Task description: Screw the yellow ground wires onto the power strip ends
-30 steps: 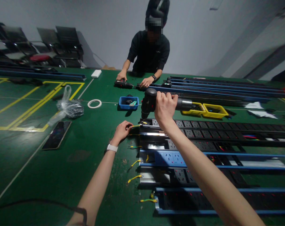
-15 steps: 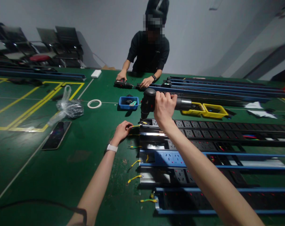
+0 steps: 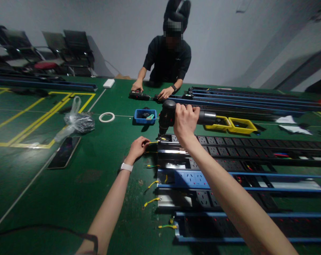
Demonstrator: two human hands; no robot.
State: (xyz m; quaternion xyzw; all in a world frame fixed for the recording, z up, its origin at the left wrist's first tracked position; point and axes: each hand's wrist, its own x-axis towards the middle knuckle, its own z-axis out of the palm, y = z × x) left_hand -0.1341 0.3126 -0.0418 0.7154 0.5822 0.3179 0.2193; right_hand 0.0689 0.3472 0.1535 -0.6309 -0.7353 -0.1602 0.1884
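The green counter (image 3: pixel 96 191) spreads across the view, and over its right part lie long socket strips (image 3: pixel 256 143) side by side, most of them black, with one showing blue sockets. At the far side a person in black (image 3: pixel 169 58) bends over the counter, one hand on a smaller drill (image 3: pixel 139 95) and the other on a strip. The right hand (image 3: pixel 186 118) is clamped around the body of a black power drill (image 3: pixel 167 115), whose nose points down at the left end of the farthest strip in the near group. The left hand (image 3: pixel 137 147), thumb and fingertips together, pinches a yellow wire (image 3: pixel 153 142) at that same end. Beyond the drill sit two yellow bins (image 3: pixel 241 126), and a smaller blue bin (image 3: pixel 145 116) stands to its left. Farther left are a clear plastic bag (image 3: pixel 82 122), a phone (image 3: pixel 64 152) and a white ring (image 3: pixel 106 117).
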